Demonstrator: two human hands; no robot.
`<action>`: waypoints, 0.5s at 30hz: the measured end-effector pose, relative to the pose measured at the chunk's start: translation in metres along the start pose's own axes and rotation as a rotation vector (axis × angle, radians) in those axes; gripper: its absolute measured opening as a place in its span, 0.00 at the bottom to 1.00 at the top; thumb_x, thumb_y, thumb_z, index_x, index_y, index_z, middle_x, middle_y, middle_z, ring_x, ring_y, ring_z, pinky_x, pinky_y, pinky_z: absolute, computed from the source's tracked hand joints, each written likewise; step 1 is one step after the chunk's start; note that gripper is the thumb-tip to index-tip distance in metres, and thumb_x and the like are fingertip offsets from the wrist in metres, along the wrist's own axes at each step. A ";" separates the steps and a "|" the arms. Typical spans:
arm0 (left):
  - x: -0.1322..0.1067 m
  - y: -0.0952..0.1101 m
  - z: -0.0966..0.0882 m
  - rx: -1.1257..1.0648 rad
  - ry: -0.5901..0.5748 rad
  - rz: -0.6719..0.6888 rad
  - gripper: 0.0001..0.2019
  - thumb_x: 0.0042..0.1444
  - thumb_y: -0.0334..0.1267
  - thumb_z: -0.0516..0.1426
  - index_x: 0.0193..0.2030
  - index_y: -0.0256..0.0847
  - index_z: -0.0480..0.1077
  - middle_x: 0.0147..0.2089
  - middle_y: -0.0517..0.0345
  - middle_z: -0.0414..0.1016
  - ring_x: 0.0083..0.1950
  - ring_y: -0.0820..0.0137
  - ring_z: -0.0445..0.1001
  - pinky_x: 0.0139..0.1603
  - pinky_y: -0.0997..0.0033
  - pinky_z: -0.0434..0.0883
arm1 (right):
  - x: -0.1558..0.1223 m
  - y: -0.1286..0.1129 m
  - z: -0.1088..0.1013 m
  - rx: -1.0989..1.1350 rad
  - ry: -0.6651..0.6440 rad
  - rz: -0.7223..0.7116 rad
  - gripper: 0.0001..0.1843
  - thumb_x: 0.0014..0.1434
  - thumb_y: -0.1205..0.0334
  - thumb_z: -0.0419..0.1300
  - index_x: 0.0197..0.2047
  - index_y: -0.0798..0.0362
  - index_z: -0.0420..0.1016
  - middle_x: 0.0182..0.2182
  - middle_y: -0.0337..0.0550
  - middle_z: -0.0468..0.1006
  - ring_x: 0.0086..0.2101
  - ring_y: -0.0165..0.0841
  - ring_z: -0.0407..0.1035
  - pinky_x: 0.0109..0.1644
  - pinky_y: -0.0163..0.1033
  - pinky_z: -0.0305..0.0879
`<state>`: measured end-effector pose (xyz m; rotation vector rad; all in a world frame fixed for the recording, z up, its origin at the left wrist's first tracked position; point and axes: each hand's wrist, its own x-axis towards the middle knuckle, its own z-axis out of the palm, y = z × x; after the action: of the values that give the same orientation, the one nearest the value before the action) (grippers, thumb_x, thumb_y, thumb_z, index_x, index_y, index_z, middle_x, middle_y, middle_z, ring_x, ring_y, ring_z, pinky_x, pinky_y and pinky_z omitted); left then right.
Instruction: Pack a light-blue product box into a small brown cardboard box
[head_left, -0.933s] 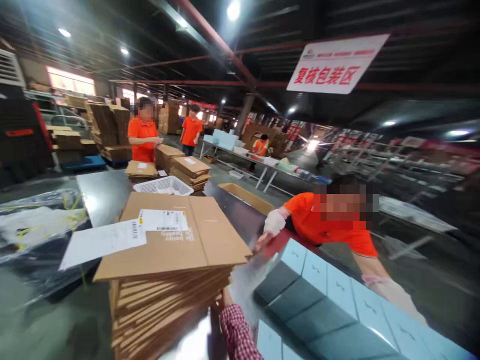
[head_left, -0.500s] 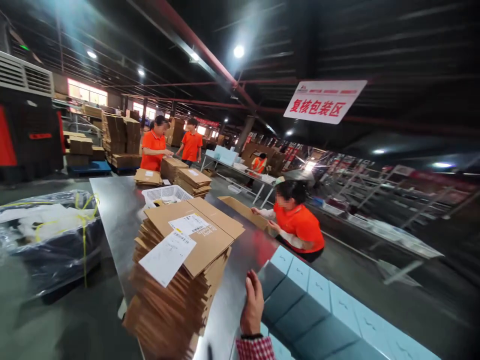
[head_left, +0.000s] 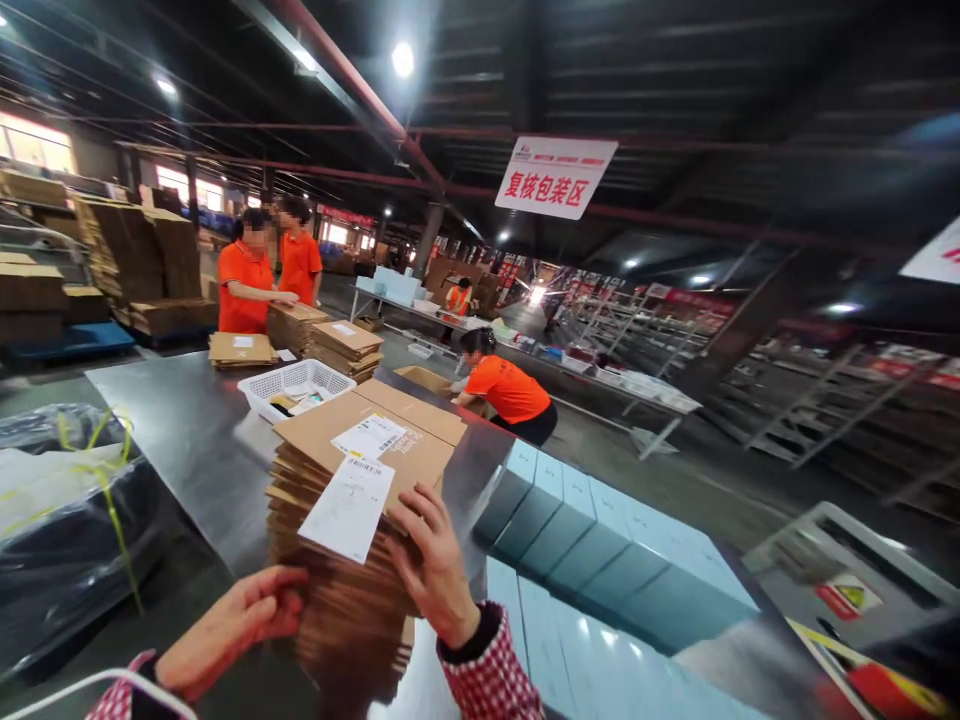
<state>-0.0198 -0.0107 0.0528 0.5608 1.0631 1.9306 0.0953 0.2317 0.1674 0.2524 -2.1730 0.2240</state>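
Both hands rest open on the near side of the flat cardboard box stack (head_left: 360, 520): left hand (head_left: 232, 625), right hand (head_left: 435, 570), neither grip closed.

Tall stack of flattened brown cardboard boxes (head_left: 352, 520) sits on the long grey metal table (head_left: 172, 430); two white printed paper sheets (head_left: 349, 505) lie on top of stack; right hand (head_left: 435, 565) rests on stack's near top edge, just right of the nearer sheet; left hand (head_left: 229, 625) at stack's near-left side; white plastic mesh basket (head_left: 296, 385) behind stack; rows of pale blue rectangular cartons (head_left: 592, 545) to stack's right; black plastic-wrapped bundle (head_left: 64, 530) left of table.
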 end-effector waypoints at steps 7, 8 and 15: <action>0.017 0.049 0.053 -0.039 -0.004 0.079 0.25 0.58 0.59 0.60 0.52 0.43 0.76 0.45 0.49 0.78 0.45 0.61 0.75 0.48 0.63 0.76 | -0.001 -0.006 0.012 -0.018 0.108 0.034 0.09 0.62 0.68 0.60 0.45 0.49 0.77 0.42 0.48 0.80 0.53 0.40 0.71 0.55 0.51 0.77; 0.021 0.049 0.056 -0.045 -0.006 0.087 0.23 0.60 0.57 0.59 0.53 0.42 0.75 0.46 0.49 0.78 0.45 0.62 0.76 0.48 0.64 0.77 | -0.002 -0.007 0.012 -0.014 0.113 0.042 0.09 0.62 0.68 0.60 0.45 0.49 0.77 0.42 0.48 0.80 0.54 0.40 0.70 0.55 0.52 0.77; 0.028 0.048 0.067 0.021 0.022 0.064 0.21 0.53 0.43 0.69 0.53 0.41 0.74 0.51 0.52 0.78 0.50 0.64 0.76 0.48 0.70 0.76 | -0.007 -0.010 0.011 -0.001 0.106 0.093 0.09 0.62 0.68 0.60 0.45 0.49 0.77 0.44 0.49 0.80 0.56 0.41 0.69 0.57 0.52 0.76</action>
<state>-0.0101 0.0303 0.1293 0.5928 1.0920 1.9874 0.0936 0.2202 0.1558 0.1361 -2.0818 0.2823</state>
